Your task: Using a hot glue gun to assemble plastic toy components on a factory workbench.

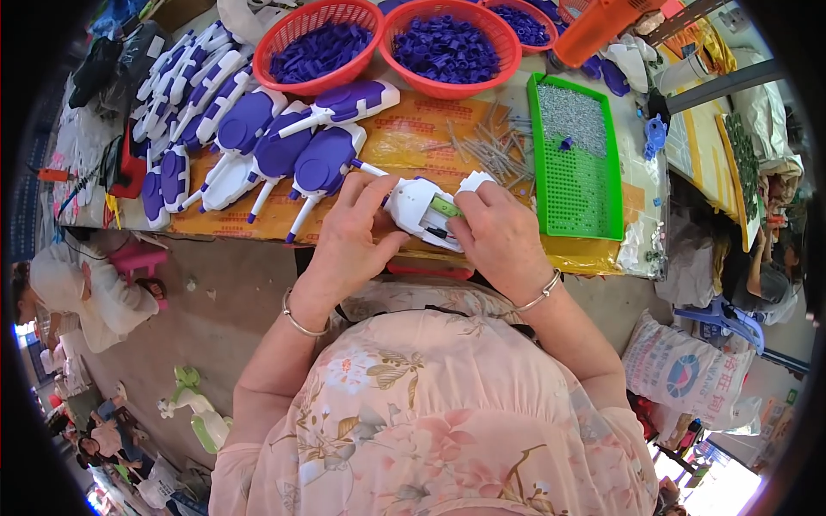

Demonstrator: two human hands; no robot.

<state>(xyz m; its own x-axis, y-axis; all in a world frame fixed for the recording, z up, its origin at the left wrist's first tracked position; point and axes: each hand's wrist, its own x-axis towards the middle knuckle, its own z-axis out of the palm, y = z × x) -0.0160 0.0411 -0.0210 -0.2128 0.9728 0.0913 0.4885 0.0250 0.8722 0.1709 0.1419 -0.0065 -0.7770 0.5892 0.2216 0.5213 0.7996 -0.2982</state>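
White plastic makes up the hollow toy shell (pixel 419 206) that sits between the two hands, just over the near edge of the table. Its open side faces up, maybe so the green part (pixel 445 206) inside is easy to see and reach. The left hand (pixel 348 239) is partly curled, with fingers and thumb around the left end, perhaps to keep it from wobbling. The right hand (pixel 503 232) is bent in more, its thumb and fingers pinching the other end. A small white piece (pixel 474 181) pokes out past those fingers; I can't tell if it is joined on.

Purple-and-white toys (pixel 325 161) lie in a heap to the left, likely there to leave room for working. Long grey pins (pixel 495 155) and a green tray (pixel 578 233) of tiny silver bits (pixel 572 116) are near the right hand, probably for easy picking.
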